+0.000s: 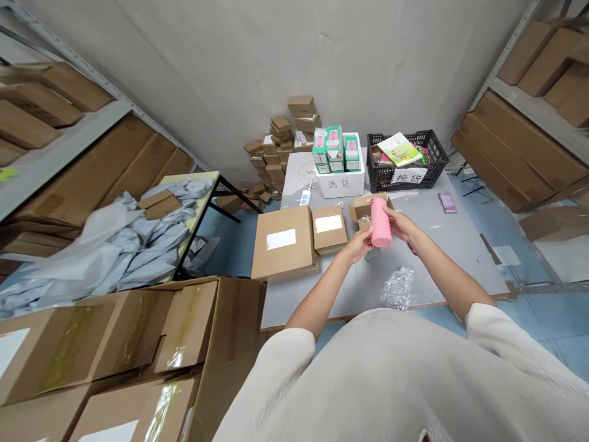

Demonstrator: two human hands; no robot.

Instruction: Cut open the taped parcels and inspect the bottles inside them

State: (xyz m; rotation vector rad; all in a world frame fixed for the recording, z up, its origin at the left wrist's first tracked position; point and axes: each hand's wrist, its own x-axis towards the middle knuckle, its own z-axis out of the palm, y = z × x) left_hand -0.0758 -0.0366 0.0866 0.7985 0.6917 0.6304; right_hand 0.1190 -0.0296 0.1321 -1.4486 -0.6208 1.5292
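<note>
A pink bottle with a small loop at its top is held up between my two hands over the grey table. My left hand grips its left side, and my right hand is closed round its right side near the top. Behind the bottle stands an open carton with clear wrapping in it. Just under my left hand shows part of a green box, mostly hidden. Crumpled bubble wrap lies at the table's front edge.
Two labelled cartons, a large one and a small one, sit at left. Farther back stand a white bin of green boxes and a black crate. A power strip and purple card lie on the table.
</note>
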